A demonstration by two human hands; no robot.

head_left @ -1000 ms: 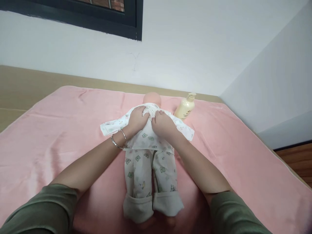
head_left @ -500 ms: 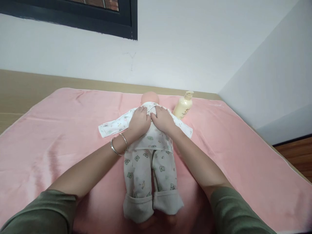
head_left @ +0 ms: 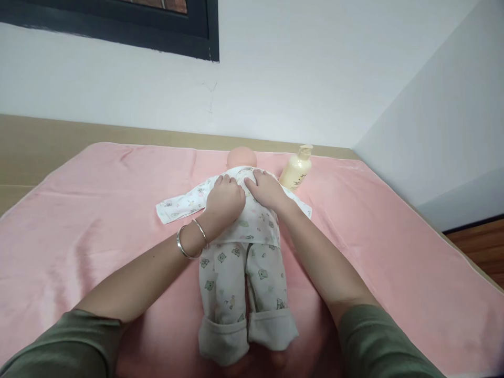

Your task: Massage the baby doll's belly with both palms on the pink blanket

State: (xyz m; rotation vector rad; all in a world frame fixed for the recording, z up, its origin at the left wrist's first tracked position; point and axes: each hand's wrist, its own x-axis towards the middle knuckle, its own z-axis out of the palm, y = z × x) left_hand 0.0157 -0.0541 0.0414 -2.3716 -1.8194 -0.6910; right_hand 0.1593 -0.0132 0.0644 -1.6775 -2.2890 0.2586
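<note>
Head view, doll: the doll [head_left: 241, 157] lies lengthwise on a pink sheet [head_left: 129, 220], its bald head at the far end; its face is out of sight, and its feet are dim, partly under the turned-up cuffs [head_left: 223, 338].
Shirt: the white printed shirt [head_left: 252, 223] is on the doll, with its sleeves spread out to both sides; the right forearm covers part of one sleeve, and the hands hide much of the upper back.
Trousers: the printed trousers [head_left: 228, 278] cover both legs, their waist hidden under the shirt hem.
Left hand: the left hand [head_left: 225, 202] is on the shirt, fingers bent over; the thumb tip is hidden, so how far they close and whether they pinch cloth cannot be told. Two silver bangles [head_left: 191, 239] circle the wrist.
Right hand: the right hand [head_left: 266, 189] rests on the shirt, thumb spread from the loosely extended fingers, nothing visibly gripped.
Bottle: the cream pump bottle [head_left: 296, 172] is beyond the shirt's shoulder, its base partly hidden; its contents cannot be made out, and its print is too small to read.
Window: the dark window frame [head_left: 200, 31] is cut off by the top edge.
</note>
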